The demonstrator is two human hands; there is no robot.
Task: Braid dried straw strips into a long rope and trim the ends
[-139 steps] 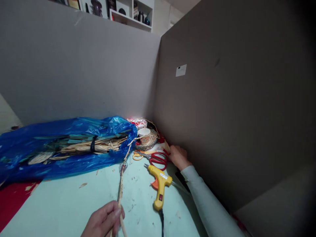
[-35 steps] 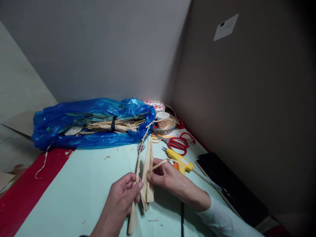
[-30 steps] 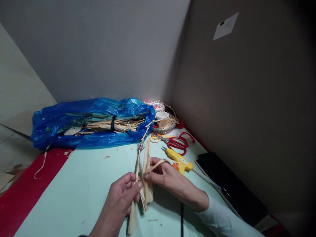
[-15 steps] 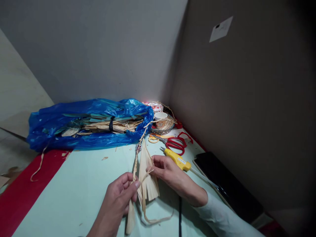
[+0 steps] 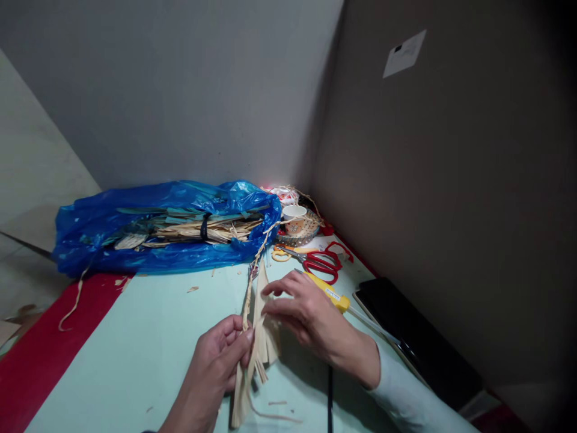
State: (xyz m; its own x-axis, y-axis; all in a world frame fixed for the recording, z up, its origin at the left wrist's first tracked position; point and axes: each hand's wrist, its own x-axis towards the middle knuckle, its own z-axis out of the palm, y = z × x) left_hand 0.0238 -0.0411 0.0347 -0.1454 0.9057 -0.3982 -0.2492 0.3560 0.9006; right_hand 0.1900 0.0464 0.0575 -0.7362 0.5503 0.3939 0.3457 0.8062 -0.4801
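My left hand (image 5: 223,355) is closed, thumb and fingers pinching a braided cord of dried plant fibre (image 5: 247,307) near its lower end. Loose flat strands (image 5: 241,397) hang below the grip. Right beside the cord is a pale, fan-shaped dried husk (image 5: 265,337), its lower edge split into strips. Over this husk hovers my right hand (image 5: 302,307), with its fingers bent and spread apart; its thumb is largely hidden. Whether its fingertips touch the husk is unclear. Up the table, the cord runs toward a cup (image 5: 294,219).
A blue plastic bag (image 5: 112,258) of dried leaf bundles (image 5: 225,230) lies at the back left. Red-handled scissors (image 5: 320,263), a yellow glue gun (image 5: 338,297) and a woven basket (image 5: 311,227) stand right. A black flat object (image 5: 415,337) lies along the right wall.
My right hand has loosened its pinch on the husk and strip, and its fingers have spread. The husk has shifted left toward my left hand, which keeps its hold on the cord.
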